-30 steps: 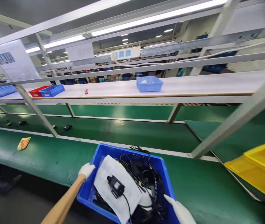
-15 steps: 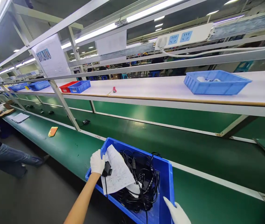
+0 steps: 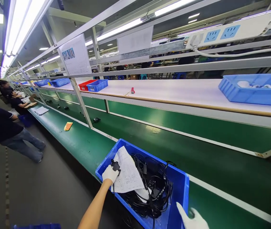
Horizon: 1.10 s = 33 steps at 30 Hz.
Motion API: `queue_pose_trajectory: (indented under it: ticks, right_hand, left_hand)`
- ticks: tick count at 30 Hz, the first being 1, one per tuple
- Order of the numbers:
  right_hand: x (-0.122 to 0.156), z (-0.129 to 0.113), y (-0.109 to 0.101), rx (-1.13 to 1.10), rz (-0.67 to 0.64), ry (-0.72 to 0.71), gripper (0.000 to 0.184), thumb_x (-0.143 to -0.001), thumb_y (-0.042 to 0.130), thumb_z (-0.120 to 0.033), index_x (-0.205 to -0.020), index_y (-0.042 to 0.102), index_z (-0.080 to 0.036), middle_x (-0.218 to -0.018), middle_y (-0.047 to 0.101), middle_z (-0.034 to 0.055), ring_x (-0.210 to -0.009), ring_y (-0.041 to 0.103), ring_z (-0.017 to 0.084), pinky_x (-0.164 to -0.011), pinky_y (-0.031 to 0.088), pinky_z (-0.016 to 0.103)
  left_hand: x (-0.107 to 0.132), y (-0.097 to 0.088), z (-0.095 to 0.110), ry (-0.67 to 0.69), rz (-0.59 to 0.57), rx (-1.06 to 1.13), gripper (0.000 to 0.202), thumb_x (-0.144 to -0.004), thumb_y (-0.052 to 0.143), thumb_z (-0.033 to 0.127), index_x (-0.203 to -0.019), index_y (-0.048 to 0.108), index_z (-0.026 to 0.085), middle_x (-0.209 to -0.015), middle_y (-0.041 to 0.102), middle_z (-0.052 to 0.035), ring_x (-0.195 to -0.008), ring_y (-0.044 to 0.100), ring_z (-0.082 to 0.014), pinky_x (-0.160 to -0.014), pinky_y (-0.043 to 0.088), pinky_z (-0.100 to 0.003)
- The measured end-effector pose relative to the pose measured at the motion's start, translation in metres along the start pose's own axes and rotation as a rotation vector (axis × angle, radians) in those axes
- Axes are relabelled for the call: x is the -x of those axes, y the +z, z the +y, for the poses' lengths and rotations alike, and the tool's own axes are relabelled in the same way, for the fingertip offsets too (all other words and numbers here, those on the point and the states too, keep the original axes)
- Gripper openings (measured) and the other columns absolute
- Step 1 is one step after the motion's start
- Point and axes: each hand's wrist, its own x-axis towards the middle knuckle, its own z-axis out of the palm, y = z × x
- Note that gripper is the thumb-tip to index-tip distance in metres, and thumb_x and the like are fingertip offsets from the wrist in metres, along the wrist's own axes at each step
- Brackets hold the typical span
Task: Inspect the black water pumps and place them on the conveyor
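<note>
A blue plastic bin (image 3: 186, 190) sits at the front of the green bench, full of tangled black cables (image 3: 153, 190). Across its left side lies a sheet of paper with handwriting (image 3: 128, 173). My left hand (image 3: 109, 175), in a white glove, is inside the bin's left end, its fingers closed on a black power adapter (image 3: 115, 165) with a cord hanging down. My gloved right hand (image 3: 194, 219) is beside the bin's right wall, thumb and fingers apart, holding nothing.
A white shelf (image 3: 173, 92) above the bench bears a light blue tray (image 3: 257, 92), a red tray (image 3: 85, 85) and a small red tool (image 3: 132, 90). An orange-dotted card (image 3: 68, 126) lies on the bench (image 3: 78, 143). A person (image 3: 4, 127) stands bent at the left.
My left hand has left the bin's rim and now grips the black adapter inside. The right hand's fingers have spread beside the wall. The view has turned left.
</note>
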Motion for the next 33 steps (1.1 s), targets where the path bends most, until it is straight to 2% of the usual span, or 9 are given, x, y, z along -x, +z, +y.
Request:
queue_pose_trajectory:
  ticks: [2, 3, 6, 8, 11, 18, 22, 27, 33]
  right_hand:
    - [-0.003, -0.025, -0.008, 0.080, 0.023, -0.122, 0.079, -0.094, 0.034, -0.066, -0.149, 0.050, -0.012, -0.148, 0.056, 0.0276, -0.134, 0.057, 0.046, -0.107, 0.049, 0.060]
    - [-0.004, -0.038, -0.006, 0.111, -0.005, -0.218, 0.068, -0.098, 0.031, -0.059, -0.146, 0.053, -0.017, -0.149, 0.057, 0.0221, -0.134, 0.057, 0.039, -0.110, 0.048, 0.053]
    - [-0.005, -0.074, 0.020, 0.221, -0.193, -0.554, 0.035, -0.101, 0.045, -0.037, -0.123, 0.070, -0.025, -0.135, 0.070, 0.0092, -0.126, 0.063, 0.024, -0.113, 0.044, 0.036]
    - [-0.002, -0.092, 0.045, 0.309, -0.279, -0.689, 0.024, -0.099, 0.059, -0.031, -0.117, 0.071, -0.021, -0.120, 0.074, 0.0074, -0.113, 0.068, 0.024, -0.107, 0.048, 0.042]
    - [0.006, -0.110, 0.080, 0.422, -0.288, -0.775, 0.032, -0.098, 0.067, -0.038, -0.124, 0.067, -0.018, -0.117, 0.071, 0.0073, -0.109, 0.067, 0.025, -0.100, 0.052, 0.048]
    - [0.012, -0.132, 0.118, 0.598, -0.228, -0.747, 0.037, -0.096, 0.071, -0.040, -0.125, 0.065, -0.017, -0.125, 0.066, 0.0096, -0.114, 0.064, 0.028, -0.101, 0.052, 0.052]
    - [-0.001, -0.127, 0.114, 0.534, -0.283, -0.712, 0.032, -0.099, 0.067, -0.042, -0.120, 0.067, -0.018, -0.116, 0.070, 0.0071, -0.104, 0.068, 0.024, -0.094, 0.057, 0.046]
    - [-0.014, -0.116, 0.110, 0.442, -0.264, -0.601, 0.028, -0.102, 0.062, -0.041, -0.118, 0.068, -0.018, -0.117, 0.071, 0.0070, -0.104, 0.069, 0.023, -0.095, 0.056, 0.046]
    - [-0.003, -0.109, 0.112, 0.407, -0.200, -0.552, 0.029, -0.104, 0.060, -0.040, -0.121, 0.067, -0.019, -0.120, 0.070, 0.0079, -0.108, 0.068, 0.023, -0.097, 0.055, 0.046]
  left_hand:
    - [0.007, 0.001, -0.005, -0.002, 0.023, 0.076, 0.045, -0.096, 0.065, 0.048, -0.128, 0.062, 0.018, -0.122, 0.070, -0.0098, -0.109, 0.069, -0.0248, -0.100, 0.054, -0.049]
    - [0.010, 0.002, -0.007, 0.002, 0.035, 0.117, 0.047, -0.096, 0.064, 0.049, -0.131, 0.061, 0.019, -0.124, 0.070, -0.0098, -0.109, 0.068, -0.0250, -0.100, 0.053, -0.049]
    - [0.017, 0.005, -0.010, 0.016, 0.079, 0.240, 0.054, -0.096, 0.062, 0.049, -0.142, 0.053, 0.023, -0.130, 0.069, -0.0105, -0.113, 0.068, -0.0259, -0.101, 0.051, -0.046]
    - [0.020, 0.007, -0.012, 0.016, 0.111, 0.321, 0.057, -0.095, 0.062, 0.048, -0.145, 0.050, 0.024, -0.133, 0.069, -0.0109, -0.116, 0.068, -0.0271, -0.101, 0.050, -0.043]
    - [0.021, 0.008, -0.015, 0.031, 0.148, 0.458, 0.057, -0.092, 0.065, 0.042, -0.145, 0.050, 0.026, -0.134, 0.070, -0.0098, -0.118, 0.068, -0.0279, -0.101, 0.049, -0.037]
    - [0.015, 0.004, -0.028, 0.126, 0.181, 0.857, 0.049, -0.091, 0.067, 0.037, -0.135, 0.057, 0.016, -0.125, 0.072, -0.0126, -0.109, 0.069, -0.0249, -0.102, 0.050, -0.043]
    - [0.006, 0.002, -0.037, 0.154, 0.156, 1.076, 0.048, -0.087, 0.073, 0.039, -0.128, 0.062, 0.016, -0.119, 0.073, -0.0118, -0.105, 0.069, -0.0233, -0.099, 0.053, -0.042]
    - [-0.006, -0.001, -0.046, 0.118, 0.057, 1.341, 0.053, -0.079, 0.078, 0.051, -0.118, 0.066, 0.017, -0.101, 0.074, -0.0071, -0.084, 0.070, -0.0198, -0.079, 0.057, -0.035]
    - [-0.024, -0.004, -0.055, 0.088, -0.028, 1.572, 0.062, -0.075, 0.080, 0.055, -0.122, 0.064, 0.017, -0.105, 0.072, -0.0091, -0.082, 0.068, -0.0180, -0.075, 0.056, -0.032]
